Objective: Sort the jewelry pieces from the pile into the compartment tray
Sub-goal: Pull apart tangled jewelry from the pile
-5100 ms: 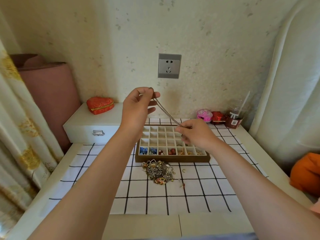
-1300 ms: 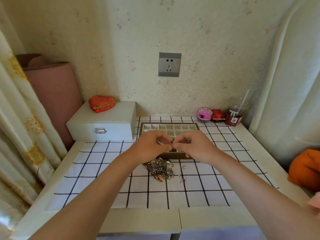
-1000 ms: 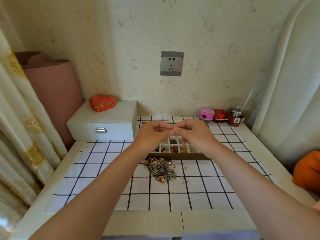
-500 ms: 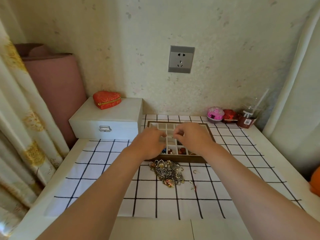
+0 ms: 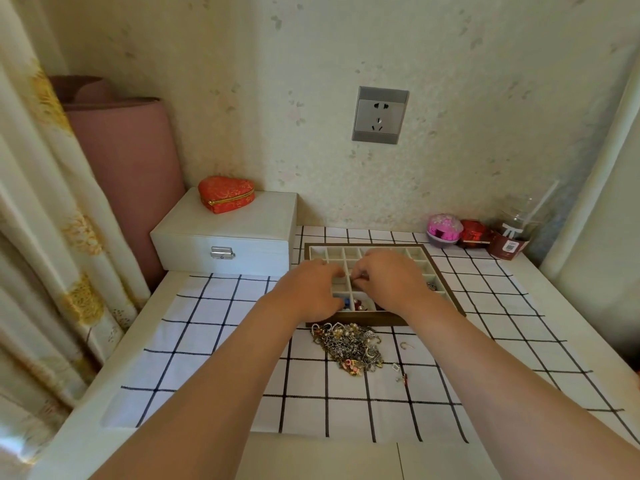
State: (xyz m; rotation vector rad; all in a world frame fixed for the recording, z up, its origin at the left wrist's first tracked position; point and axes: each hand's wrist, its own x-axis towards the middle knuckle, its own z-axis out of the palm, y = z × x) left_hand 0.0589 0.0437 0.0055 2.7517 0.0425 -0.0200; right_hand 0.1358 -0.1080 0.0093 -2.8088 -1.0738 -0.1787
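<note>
- Pale desk (image 5: pixel 311 459), spread with a white cloth gridded in black (image 5: pixel 214 358). The plain ground probably makes small pieces easy to spot.
- Tangled pile of silver and gold jewelry pieces (image 5: pixel 348 348), lying on the cloth just in front of the tray's near wall. This placement likely keeps each transfer short. A few loose small pieces (image 5: pixel 406 346) lie just to its right, and much of the pile is not yet sorted.
- Shallow wooden compartment tray with pale dividers (image 5: pixel 450 299). The near row holds blue and red beads (image 5: pixel 358 304); the far row looks empty.
- Left hand (image 5: pixel 311 292) and right hand (image 5: pixel 388 282), both over the tray's middle rows, beyond the pile and apart from it. The fingers are curled and the tips nearly meet above one cell. It cannot be told whether either hand pinches a piece, since anything held is hidden or too small. The posture suggests a fine piece being guided into a cell.
- White latched box (image 5: pixel 225 240), left of the tray, carrying a red heart-shaped fabric case (image 5: pixel 225 194).
- Grey wall socket (image 5: pixel 380 115), on the wall behind.
</note>
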